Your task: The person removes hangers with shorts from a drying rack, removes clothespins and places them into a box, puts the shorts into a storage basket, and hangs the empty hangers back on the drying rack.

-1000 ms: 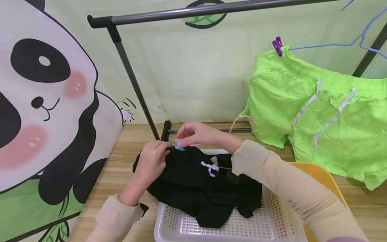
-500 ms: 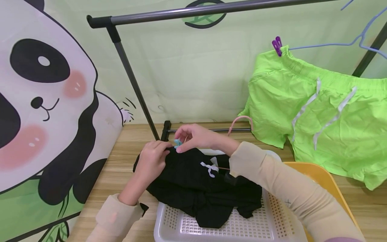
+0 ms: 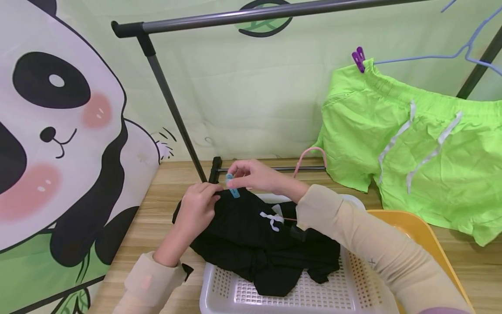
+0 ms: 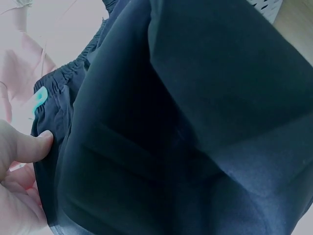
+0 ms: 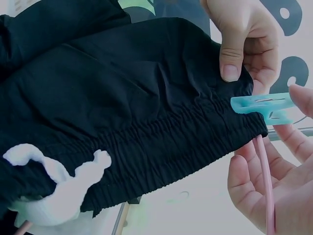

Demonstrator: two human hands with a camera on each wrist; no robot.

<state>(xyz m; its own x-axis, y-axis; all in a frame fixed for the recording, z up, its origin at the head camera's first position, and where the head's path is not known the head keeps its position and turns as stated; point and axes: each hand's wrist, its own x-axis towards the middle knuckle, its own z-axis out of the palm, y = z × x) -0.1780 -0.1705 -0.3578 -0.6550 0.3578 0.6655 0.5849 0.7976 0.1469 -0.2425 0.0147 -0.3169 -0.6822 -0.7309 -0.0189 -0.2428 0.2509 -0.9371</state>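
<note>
Black shorts (image 3: 239,231) with a gathered elastic waistband and a white drawstring (image 5: 54,166) lie bunched over a white perforated basket (image 3: 313,296). My left hand (image 3: 198,203) pinches the fabric near the waistband's left corner, thumb on top. Just beside it, my right hand (image 3: 256,176) holds a light-blue clothespin (image 5: 259,104) between thumb and fingers. The right wrist view has the clothespin's jaws over the waistband edge. A pink hanger (image 5: 266,191) runs out from the waistband at that corner; its hook (image 3: 311,149) sticks up behind the right forearm in the head view.
Bright green shorts (image 3: 412,139) hang at the right from a blue hanger (image 3: 423,57) with a purple clothespin (image 3: 358,59). A dark metal rack (image 3: 235,16) spans the back. An orange tray (image 3: 415,222) stands beside the white basket on the wooden table (image 3: 157,218).
The clothespin in my right hand has tilted more upright, its lower end now against the black fabric. My right hand has shifted slightly left; the left hand keeps its grip in place.
</note>
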